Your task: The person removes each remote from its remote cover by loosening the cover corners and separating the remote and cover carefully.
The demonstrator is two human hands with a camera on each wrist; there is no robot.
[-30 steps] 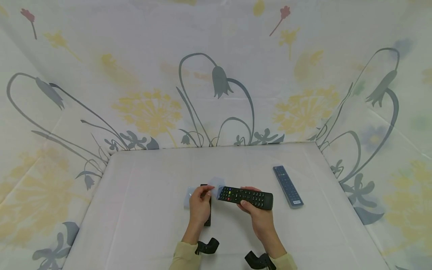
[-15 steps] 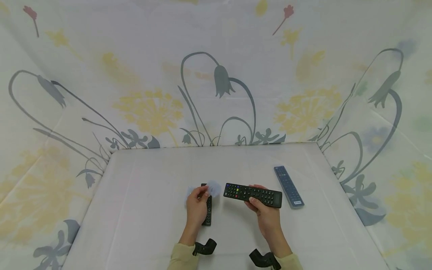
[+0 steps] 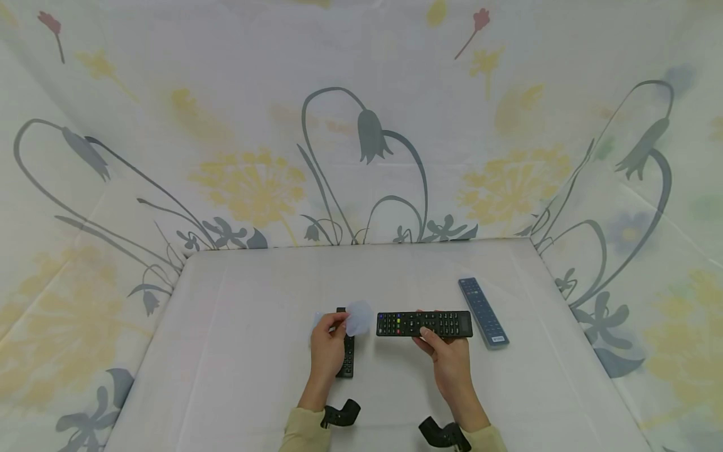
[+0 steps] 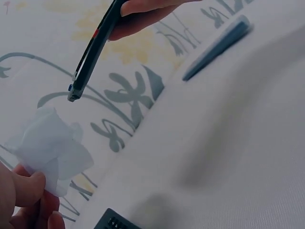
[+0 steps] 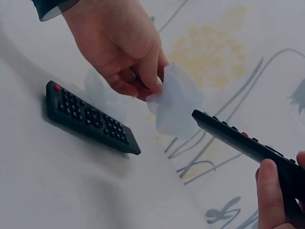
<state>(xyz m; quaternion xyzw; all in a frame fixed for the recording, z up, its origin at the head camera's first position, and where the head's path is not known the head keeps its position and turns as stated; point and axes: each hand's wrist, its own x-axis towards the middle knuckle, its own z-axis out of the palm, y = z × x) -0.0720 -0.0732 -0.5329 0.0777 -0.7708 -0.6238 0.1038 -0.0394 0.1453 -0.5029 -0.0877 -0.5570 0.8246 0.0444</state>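
My left hand (image 3: 327, 345) pinches a thin, crumpled, pale bluish sheet (image 3: 359, 319) between thumb and fingers; whether it is film or a wipe I cannot tell. In the left wrist view the sheet (image 4: 50, 148) fans out beyond the fingertips. My right hand (image 3: 452, 367) grips a black remote control (image 3: 423, 324) with coloured buttons, raised and lying crosswise, its far end just right of the sheet and apart from it. On the table beneath my left hand lies a second black remote (image 3: 346, 364), partly hidden in the head view; the right wrist view shows its keypad (image 5: 93, 117).
A blue-grey remote (image 3: 483, 314) lies slanted on the white table (image 3: 248, 351) to the right. Another pale bluish piece (image 5: 102, 98) lies beyond the second black remote. Flower-patterned cloth (image 3: 254, 125) rises behind the table and at both sides.
The held remote has moved right, away from the sheet, and turned level with its keypad facing up. My left hand has shifted slightly left, still pinching the sheet.
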